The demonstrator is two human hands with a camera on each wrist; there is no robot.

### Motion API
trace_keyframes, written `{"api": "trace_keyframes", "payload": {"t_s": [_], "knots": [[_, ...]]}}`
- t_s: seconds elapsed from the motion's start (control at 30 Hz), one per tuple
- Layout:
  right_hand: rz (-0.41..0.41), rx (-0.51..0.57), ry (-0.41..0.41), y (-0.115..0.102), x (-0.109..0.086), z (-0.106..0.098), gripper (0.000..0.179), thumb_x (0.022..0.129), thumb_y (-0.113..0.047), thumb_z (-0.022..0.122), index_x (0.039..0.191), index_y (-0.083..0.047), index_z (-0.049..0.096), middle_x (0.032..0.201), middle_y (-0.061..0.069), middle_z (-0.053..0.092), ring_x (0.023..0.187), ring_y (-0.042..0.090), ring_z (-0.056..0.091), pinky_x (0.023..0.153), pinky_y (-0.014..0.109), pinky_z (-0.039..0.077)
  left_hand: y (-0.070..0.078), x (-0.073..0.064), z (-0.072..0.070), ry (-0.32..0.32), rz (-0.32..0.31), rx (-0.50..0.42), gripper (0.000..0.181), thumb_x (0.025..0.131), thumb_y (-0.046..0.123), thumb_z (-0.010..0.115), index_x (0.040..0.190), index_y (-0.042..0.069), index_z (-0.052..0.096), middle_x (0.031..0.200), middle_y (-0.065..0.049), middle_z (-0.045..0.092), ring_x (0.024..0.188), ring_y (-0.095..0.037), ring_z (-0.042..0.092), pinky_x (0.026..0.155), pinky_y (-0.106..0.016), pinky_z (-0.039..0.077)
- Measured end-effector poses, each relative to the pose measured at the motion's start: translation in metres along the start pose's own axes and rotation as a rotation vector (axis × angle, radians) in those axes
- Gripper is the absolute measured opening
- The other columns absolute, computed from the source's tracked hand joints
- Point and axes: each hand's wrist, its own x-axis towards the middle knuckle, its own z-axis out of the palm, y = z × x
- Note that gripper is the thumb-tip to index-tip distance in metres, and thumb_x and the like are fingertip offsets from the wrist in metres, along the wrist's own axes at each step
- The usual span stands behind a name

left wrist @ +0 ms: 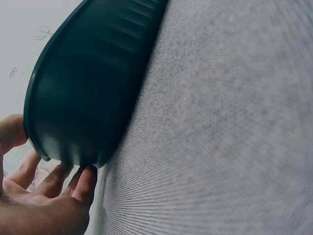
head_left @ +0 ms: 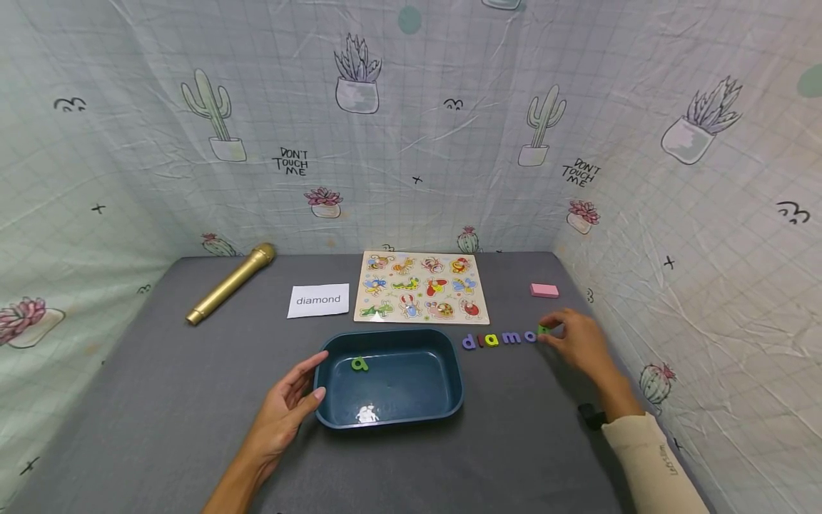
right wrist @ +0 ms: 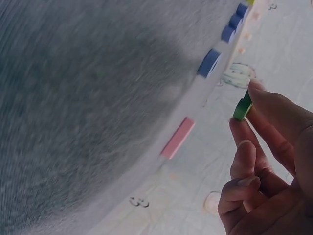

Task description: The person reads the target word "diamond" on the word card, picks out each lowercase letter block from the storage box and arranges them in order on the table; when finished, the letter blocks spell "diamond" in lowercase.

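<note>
In the head view my left hand (head_left: 282, 407) holds the left end of a dark blue tray (head_left: 452, 414), thumb and fingers spread along its rim. A green letter "a" (head_left: 359, 364) lies inside the tray. Between thumb and fingertips, my right hand (head_left: 578, 343) pinches a small green letter (head_left: 543, 330); fingers hide part of it, so I cannot tell which letter. In the right wrist view this green letter (right wrist: 242, 106) is edge-on, above the table. Just left of it, a row of letters reads "diamo", ending in a purple "o" (head_left: 529, 336).
Behind the tray lie a white card (head_left: 318, 308) printed "diamond" and a wooden insect puzzle board (head_left: 421, 288). A gold microphone (head_left: 227, 285) lies at the back left. A pink block (head_left: 544, 290) is beyond the right hand. Printed cloth walls (head_left: 411, 143) surround the grey table (head_left: 160, 428).
</note>
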Motion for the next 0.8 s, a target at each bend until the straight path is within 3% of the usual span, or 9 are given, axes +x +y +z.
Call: {"api": "trace_keyframes", "payload": {"t_s": [0.33, 0.5, 0.8], "knots": [[0.07, -0.013, -0.143, 0.013, 0.002, -0.003, 0.021, 0.088, -0.009, 0.086, 0.108, -0.004, 0.08, 0.104, 0.016, 0.077, 0.083, 0.023, 0.066, 0.071, 0.039, 0.05, 0.0, 0.0, 0.0, 0.002, -0.001, 0.004, 0.058, 0.107, 0.012, 0.064, 0.161, 0.017, 0.044, 0.172, -0.007, 0.035, 0.161, -0.032, 0.025, 0.114, -0.007, 0.034], [0.106, -0.008, -0.21, 0.016, 0.004, -0.001, 0.021, 0.089, -0.01, 0.085, 0.109, -0.004, 0.08, 0.106, 0.016, 0.077, 0.087, 0.027, 0.07, 0.076, 0.049, 0.056, 0.001, -0.001, 0.001, 0.004, -0.001, 0.012, 0.058, 0.107, 0.013, 0.064, 0.161, 0.016, 0.044, 0.171, -0.007, 0.036, 0.161, -0.033, 0.026, 0.114, -0.006, 0.034], [0.125, -0.025, -0.243, 0.025, 0.012, 0.004, 0.019, 0.09, -0.011, 0.084, 0.108, -0.005, 0.082, 0.108, 0.016, 0.079, 0.104, 0.041, 0.071, 0.089, 0.06, 0.054, 0.002, 0.0, 0.001, 0.007, 0.002, 0.017, 0.059, 0.107, 0.013, 0.064, 0.162, 0.013, 0.043, 0.172, -0.009, 0.035, 0.162, -0.034, 0.025, 0.114, -0.006, 0.034]]}}
